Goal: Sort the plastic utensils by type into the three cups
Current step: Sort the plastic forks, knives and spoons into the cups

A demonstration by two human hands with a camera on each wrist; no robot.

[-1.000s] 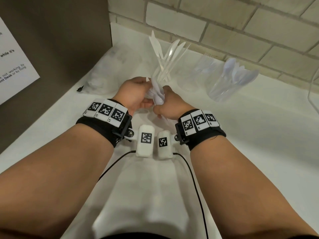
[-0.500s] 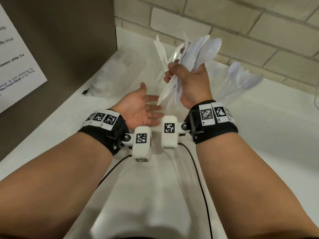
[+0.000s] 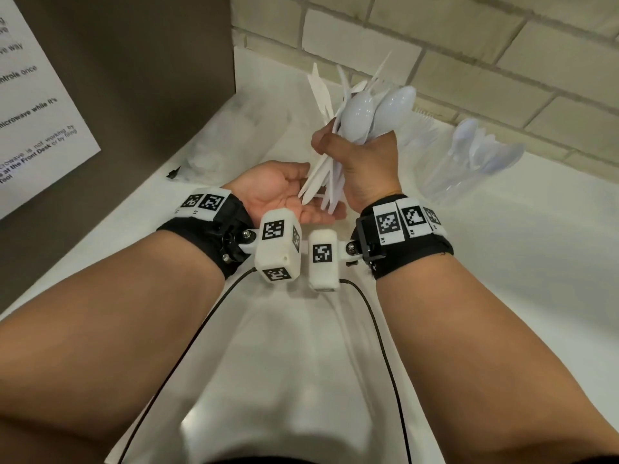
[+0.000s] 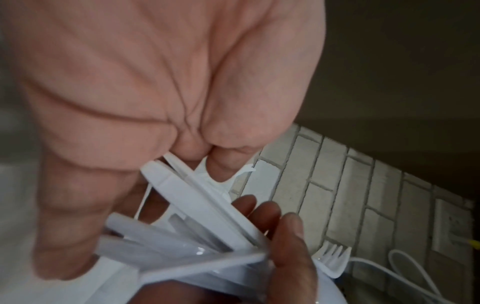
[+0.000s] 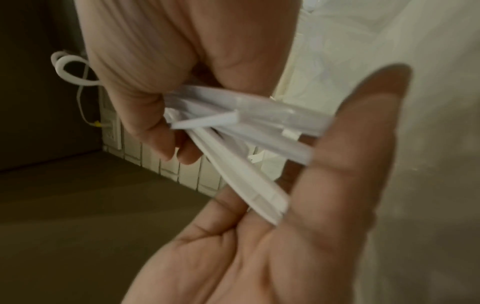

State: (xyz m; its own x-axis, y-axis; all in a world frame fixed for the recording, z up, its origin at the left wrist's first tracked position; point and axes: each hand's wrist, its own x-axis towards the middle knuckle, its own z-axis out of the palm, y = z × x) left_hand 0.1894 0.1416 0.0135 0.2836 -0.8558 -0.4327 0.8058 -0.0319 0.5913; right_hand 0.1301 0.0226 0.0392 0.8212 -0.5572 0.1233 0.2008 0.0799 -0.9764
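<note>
Right hand [image 3: 363, 162] fingers curled round a spoon bundle [image 3: 360, 113], held upright (bowls up, handles down). Left hand [image 3: 281, 192] fingers spread, palm up, beneath.

Head view evenly bright with bowed edges; both wrist views dim, soft and motion-blurred

Head view. The right hand [image 3: 363, 165] grips a mixed bundle of white plastic utensils [image 3: 348, 128], spoon bowls up, handles fanning downward. The left hand [image 3: 278, 192] lies palm up, fingers relaxed, just beneath the handle ends. A clear cup of spoons [image 3: 469, 159] lies tilted near the counter's [image 3: 502, 279] back edge, by the brick wall [image 3: 469, 45]. A clear plastic bag [image 3: 234, 135] sits toward the back left corner.
</note>
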